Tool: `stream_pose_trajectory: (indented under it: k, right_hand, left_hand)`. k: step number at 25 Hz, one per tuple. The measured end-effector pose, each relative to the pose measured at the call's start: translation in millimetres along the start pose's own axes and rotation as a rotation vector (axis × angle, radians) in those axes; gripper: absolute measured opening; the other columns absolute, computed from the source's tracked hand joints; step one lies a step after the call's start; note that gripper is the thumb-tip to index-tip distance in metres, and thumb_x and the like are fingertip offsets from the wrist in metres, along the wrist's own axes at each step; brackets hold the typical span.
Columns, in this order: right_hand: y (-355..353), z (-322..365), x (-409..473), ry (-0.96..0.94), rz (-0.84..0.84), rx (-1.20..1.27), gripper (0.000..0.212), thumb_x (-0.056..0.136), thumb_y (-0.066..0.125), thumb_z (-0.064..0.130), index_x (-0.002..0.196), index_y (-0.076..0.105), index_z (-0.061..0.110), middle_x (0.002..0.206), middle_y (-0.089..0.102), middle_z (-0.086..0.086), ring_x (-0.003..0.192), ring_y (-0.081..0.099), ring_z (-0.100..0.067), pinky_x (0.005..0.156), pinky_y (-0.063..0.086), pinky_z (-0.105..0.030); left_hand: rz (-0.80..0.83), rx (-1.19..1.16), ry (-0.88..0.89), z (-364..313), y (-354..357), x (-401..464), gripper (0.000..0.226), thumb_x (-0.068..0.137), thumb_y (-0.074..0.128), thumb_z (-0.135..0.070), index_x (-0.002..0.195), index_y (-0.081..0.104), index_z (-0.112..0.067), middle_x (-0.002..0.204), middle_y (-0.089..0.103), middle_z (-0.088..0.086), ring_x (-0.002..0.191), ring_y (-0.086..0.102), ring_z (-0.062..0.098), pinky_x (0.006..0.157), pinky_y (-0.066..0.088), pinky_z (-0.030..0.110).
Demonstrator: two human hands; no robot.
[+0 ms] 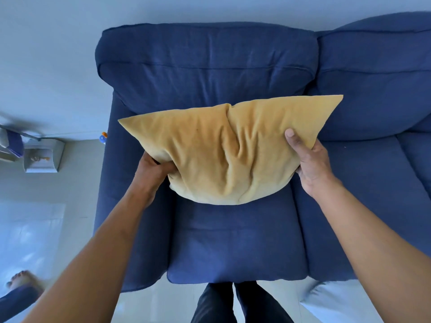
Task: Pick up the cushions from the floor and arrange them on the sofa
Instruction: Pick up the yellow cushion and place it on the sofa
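Observation:
A mustard-yellow cushion (pixel 224 152) hangs over the left seat of a dark blue sofa (pixel 233 241), just in front of the backrest. My left hand (pixel 152 170) grips its lower left edge, fingers bunched into the fabric. On the cushion's right side sits my right hand (pixel 307 162), thumb on the front face and fingers hidden behind. The cushion is creased down its middle and tilted, its right corner higher. I cannot tell whether its bottom touches the seat.
The sofa's left armrest (pixel 109 183) borders pale floor (pixel 77 187). A small grey stand (pixel 43 158) sits on the floor at far left. Another person's foot (pixel 21 279) shows at the lower left. A pale cushion (pixel 335 301) lies at the sofa's front right. My legs (pixel 233 304) stand against the seat front.

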State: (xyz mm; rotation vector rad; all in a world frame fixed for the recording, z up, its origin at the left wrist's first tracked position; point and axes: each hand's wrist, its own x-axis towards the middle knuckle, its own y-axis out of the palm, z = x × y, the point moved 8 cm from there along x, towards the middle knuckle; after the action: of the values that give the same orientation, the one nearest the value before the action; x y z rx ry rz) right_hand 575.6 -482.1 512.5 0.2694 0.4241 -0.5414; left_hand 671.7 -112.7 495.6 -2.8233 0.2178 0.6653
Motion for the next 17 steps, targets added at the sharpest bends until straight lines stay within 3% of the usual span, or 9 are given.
stream_pose_trajectory:
  k: [4, 7, 9, 11, 13, 15, 17]
  right_hand:
    - [4.4, -20.1, 68.3, 0.021, -0.060, -0.110, 0.052, 0.073, 0.086, 0.055, 0.116, 0.067, 0.034, 0.120, 0.077, 0.013, 0.116, 0.070, -0.009, 0.103, 0.054, -0.044]
    - [-4.3, -63.5, 105.8, 0.231, -0.100, -0.277, 0.051, 0.075, 0.082, 0.063, 0.107, 0.063, 0.028, 0.120, 0.068, 0.010, 0.122, 0.063, -0.020, 0.103, 0.051, -0.057]
    - [-4.1, -79.1, 121.0, 0.321, -0.087, -0.314, 0.057, 0.080, 0.081, 0.057, 0.117, 0.065, 0.018, 0.123, 0.065, 0.007, 0.127, 0.059, -0.027, 0.103, 0.049, -0.060]
    - [-2.8, -69.7, 132.7, 0.294, -0.127, -0.315, 0.047, 0.084, 0.080, 0.039, 0.120, 0.063, 0.015, 0.121, 0.065, 0.007, 0.126, 0.058, -0.025, 0.105, 0.049, -0.059]
    - [-2.8, -48.3, 142.7, 0.213, -0.185, -0.279, 0.028, 0.084, 0.075, 0.027, 0.109, 0.060, 0.025, 0.110, 0.063, 0.011, 0.115, 0.058, -0.019, 0.109, 0.047, -0.059]
    - [3.9, -28.5, 150.1, 0.129, -0.201, -0.161, 0.030, 0.083, 0.076, 0.033, 0.109, 0.059, 0.031, 0.113, 0.066, 0.013, 0.110, 0.061, -0.013, 0.107, 0.048, -0.056]
    - [17.7, -19.0, 156.0, 0.109, -0.162, -0.125, 0.035, 0.085, 0.081, 0.043, 0.112, 0.061, 0.034, 0.118, 0.070, 0.014, 0.112, 0.065, -0.010, 0.103, 0.051, -0.050]
  left_hand:
    - [-0.033, 0.009, -0.066, 13.2, -4.0, 71.7, 0.067, 0.073, 0.077, -0.005, 0.137, 0.058, -0.016, 0.127, 0.075, 0.011, 0.118, 0.072, 0.026, 0.096, 0.059, 0.043]
    - [0.020, 0.142, -0.261, 42.0, 6.8, 111.9, 0.058, 0.088, 0.076, -0.013, 0.140, 0.053, -0.017, 0.134, 0.069, 0.008, 0.129, 0.063, 0.029, 0.102, 0.052, 0.047]
    - [0.041, 0.217, -0.325, 49.3, 13.7, 128.8, 0.052, 0.092, 0.073, -0.013, 0.140, 0.055, -0.016, 0.137, 0.068, 0.009, 0.131, 0.062, 0.031, 0.104, 0.050, 0.048]
    - [-0.009, 0.214, -0.320, 40.9, 13.2, 140.5, 0.052, 0.090, 0.071, -0.009, 0.140, 0.055, -0.013, 0.136, 0.069, 0.011, 0.129, 0.063, 0.032, 0.104, 0.051, 0.047]
    - [-0.066, 0.104, -0.290, 27.7, 5.8, 153.0, 0.055, 0.083, 0.069, -0.005, 0.136, 0.056, -0.014, 0.128, 0.071, 0.006, 0.127, 0.065, 0.030, 0.109, 0.050, 0.048]
    - [-0.065, -0.062, -0.254, 15.1, 1.5, 165.0, 0.046, 0.079, 0.066, -0.007, 0.124, 0.061, -0.018, 0.112, 0.074, -0.001, 0.119, 0.067, 0.024, 0.112, 0.049, 0.050]
    - [-0.005, -0.157, -0.223, 3.4, 7.8, 169.9, 0.032, 0.085, 0.066, -0.009, 0.116, 0.063, -0.019, 0.098, 0.074, -0.004, 0.106, 0.069, 0.021, 0.105, 0.054, 0.048]
